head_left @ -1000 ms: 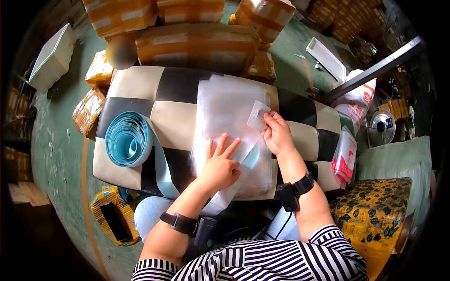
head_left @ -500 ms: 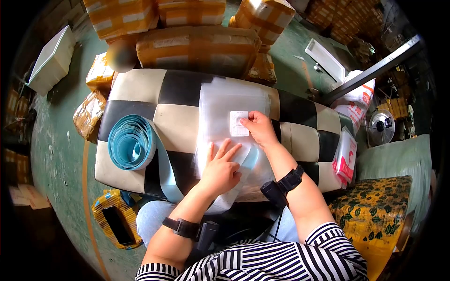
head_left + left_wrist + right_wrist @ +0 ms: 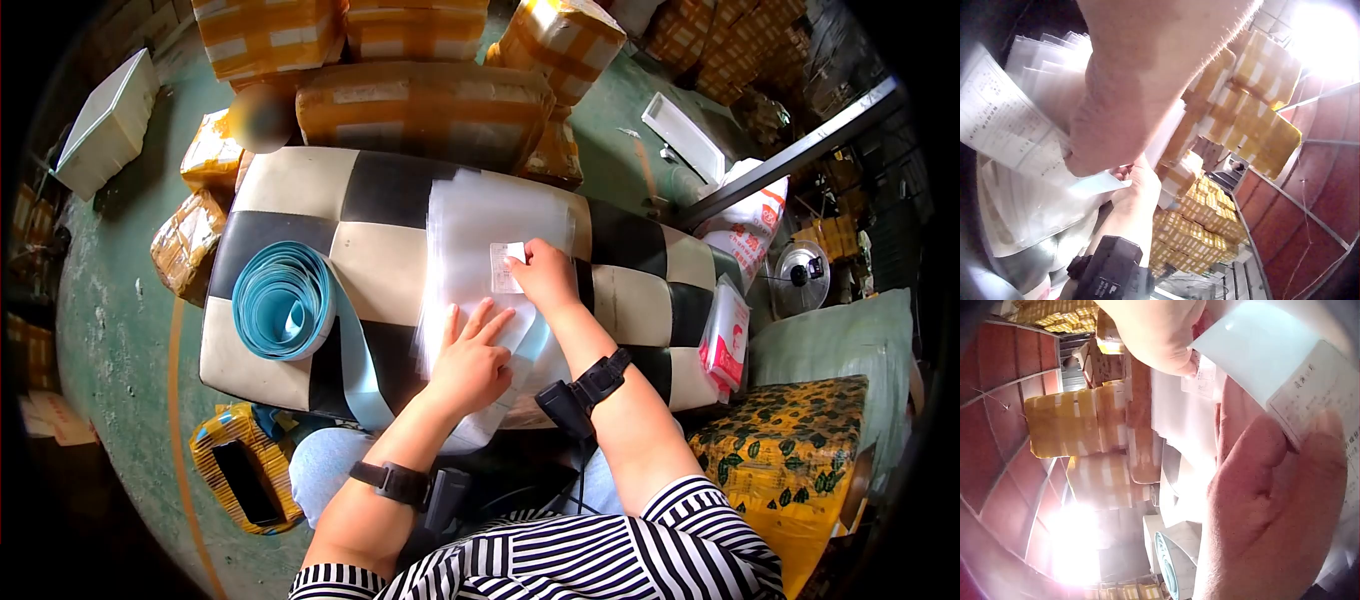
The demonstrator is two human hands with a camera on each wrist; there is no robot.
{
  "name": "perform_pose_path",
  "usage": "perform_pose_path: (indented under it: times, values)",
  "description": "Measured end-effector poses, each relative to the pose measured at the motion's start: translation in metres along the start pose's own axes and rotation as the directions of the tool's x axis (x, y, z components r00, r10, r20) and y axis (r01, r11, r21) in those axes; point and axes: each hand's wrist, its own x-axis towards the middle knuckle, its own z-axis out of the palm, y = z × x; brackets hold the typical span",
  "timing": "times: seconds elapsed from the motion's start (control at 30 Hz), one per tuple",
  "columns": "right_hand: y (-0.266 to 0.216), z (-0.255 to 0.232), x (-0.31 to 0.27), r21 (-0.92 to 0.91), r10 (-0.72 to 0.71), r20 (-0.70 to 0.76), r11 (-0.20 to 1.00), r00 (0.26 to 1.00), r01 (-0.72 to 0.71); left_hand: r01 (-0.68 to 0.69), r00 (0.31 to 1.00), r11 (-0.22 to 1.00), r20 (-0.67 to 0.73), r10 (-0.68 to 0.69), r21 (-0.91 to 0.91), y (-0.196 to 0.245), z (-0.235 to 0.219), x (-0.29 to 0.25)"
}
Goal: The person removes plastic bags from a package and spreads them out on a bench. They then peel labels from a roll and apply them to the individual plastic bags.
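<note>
A stack of clear plastic bags (image 3: 470,215) lies on the checkered padded bench (image 3: 375,260). My left hand (image 3: 468,368) rests on the stack with several fingers spread. Between its thumb and bent index finger it pinches a strip of printed labels (image 3: 1010,119), whose pale blue backing (image 3: 1250,347) shows at the free end. With thumb and curled fingers, my right hand (image 3: 548,278) holds a small white label (image 3: 503,268) against the top bag. Its fingers cover the label's right edge. A large blue label roll (image 3: 283,300) stands left of the bags, its tail hanging toward my lap.
Taped cartons (image 3: 425,110) stand behind the bench. A red and white plastic packet (image 3: 725,340) lies at its right end. At lower left a phone (image 3: 245,485) rests on a yellow wrapped bundle (image 3: 205,440). A fan (image 3: 802,275) and a metal bar (image 3: 790,155) are at right.
My right hand has moved left and down over the bags with the label, which was tilted in the air and now lies against the top bag. My left hand has stayed in place.
</note>
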Motion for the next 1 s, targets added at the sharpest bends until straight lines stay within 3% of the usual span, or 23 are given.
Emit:
perform_pose_path:
  times: [0.07,0.17,0.27,0.3,0.37,0.4,0.5,0.53,0.57,0.63,0.67,0.7,0.87,0.97,1.0]
  values:
    - [-0.004,0.000,-0.003,-0.157,-0.057,-0.064,0.987,0.996,0.046,-0.001,1.000,1.000,-0.005,0.001,-0.005,0.000,0.001,0.000]
    - [-0.012,-0.013,-0.005,-0.343,0.065,-0.028,0.937,0.998,-0.070,0.000,1.000,1.000,-0.009,0.000,-0.003,0.000,0.001,0.000]
    - [0.009,-0.015,-0.006,-0.088,-0.210,-0.113,0.976,0.971,0.201,-0.004,1.000,1.000,-0.008,0.005,0.008,-0.001,0.000,0.000]
    - [0.010,-0.014,-0.008,-0.165,-0.383,-0.061,0.915,0.922,0.369,-0.009,1.000,1.000,-0.007,0.009,0.010,-0.001,0.000,-0.001]
    - [0.009,-0.008,-0.019,-0.279,-0.666,0.083,0.698,0.741,0.659,-0.014,1.000,1.000,0.013,0.014,0.009,0.001,0.001,-0.003]
    - [0.004,-0.007,-0.029,-0.258,-0.573,0.168,0.760,0.802,0.597,-0.019,0.999,1.000,0.033,0.019,0.009,0.004,-0.002,-0.004]
    - [0.018,0.001,-0.026,-0.262,-0.631,0.042,0.741,0.775,0.618,-0.035,0.999,0.999,0.004,0.035,0.009,0.002,-0.002,-0.006]
    - [0.023,0.001,-0.021,-0.356,-0.661,-0.032,0.709,0.750,0.609,-0.043,0.999,0.999,-0.016,0.043,0.008,0.001,-0.001,-0.006]
    - [0.027,-0.004,-0.020,-0.303,-0.526,-0.179,0.834,0.831,0.462,-0.036,0.999,0.999,-0.019,0.036,0.000,0.001,-0.002,-0.006]
    - [0.039,-0.019,-0.018,-0.121,-0.195,-0.420,0.980,0.886,0.158,-0.011,0.999,1.000,-0.035,0.010,-0.022,0.001,-0.002,-0.005]
    - [0.054,-0.015,-0.016,-0.123,-0.047,-0.422,0.992,0.906,-0.006,-0.009,1.000,1.000,-0.028,0.008,-0.016,0.001,-0.001,-0.005]
    - [0.063,-0.017,-0.017,0.013,0.218,-0.194,0.975,0.956,-0.220,-0.006,1.000,1.000,-0.018,0.006,-0.010,0.000,-0.002,-0.005]
    - [0.091,-0.014,-0.017,0.157,0.285,-0.013,0.947,0.958,-0.279,-0.013,1.000,1.000,-0.013,0.013,-0.012,0.002,-0.002,-0.003]
    - [0.097,-0.018,-0.025,0.199,0.133,-0.156,0.975,0.979,-0.101,-0.010,1.000,0.999,-0.027,0.009,-0.049,0.003,-0.004,-0.002]
    - [0.093,-0.024,-0.029,0.171,0.139,-0.132,0.979,0.981,-0.115,-0.002,0.999,0.997,-0.040,-0.001,-0.080,0.002,-0.004,-0.002]
